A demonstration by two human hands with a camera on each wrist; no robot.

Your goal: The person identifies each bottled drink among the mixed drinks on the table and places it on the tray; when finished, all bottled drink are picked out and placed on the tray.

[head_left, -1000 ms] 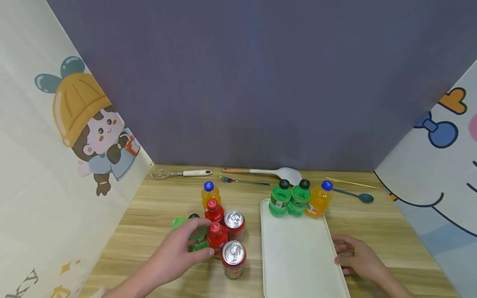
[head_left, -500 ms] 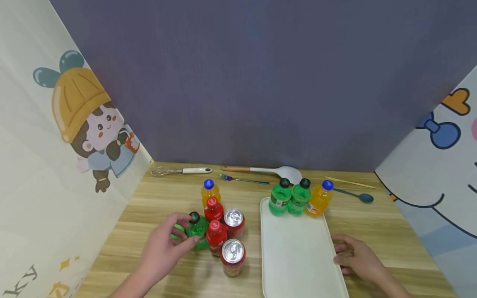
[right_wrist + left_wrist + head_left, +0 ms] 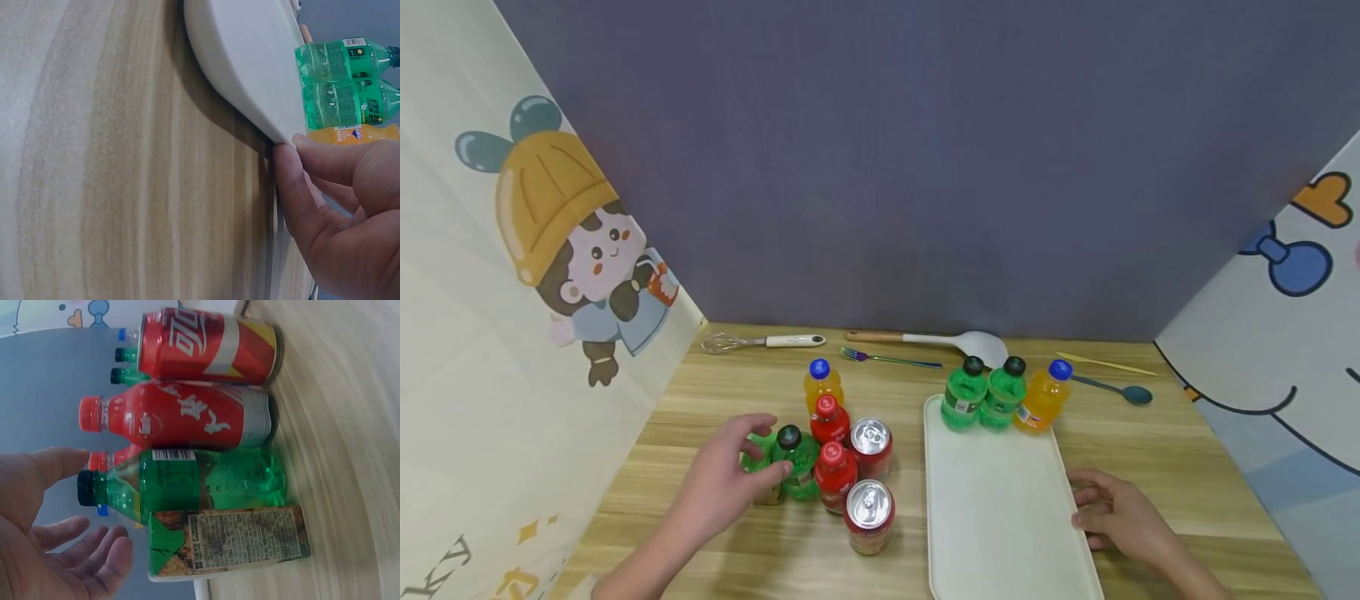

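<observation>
Apparently, a reach is in hand: in the head view, the left hand (image 3: 722, 471), grip open, is beside the leftmost green bottle (image 3: 796, 468), left of the tray (image 3: 1000, 508), toward the tabletop's (image 3: 722, 400) left edge. Left wrist view: thumb and fingers spread near the black cap (image 3: 87, 487); lifting would call for closing them. Right wrist view: the right hand (image 3: 362, 244) pinches the tray's rim.

Smooth matt tray (image 3: 1003, 508), probably plastic; glossy metal cans (image 3: 870, 515).

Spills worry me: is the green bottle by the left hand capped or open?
Capped: a black cap sits atop the green bottle by the left hand; how tightly, I cannot tell.
</observation>
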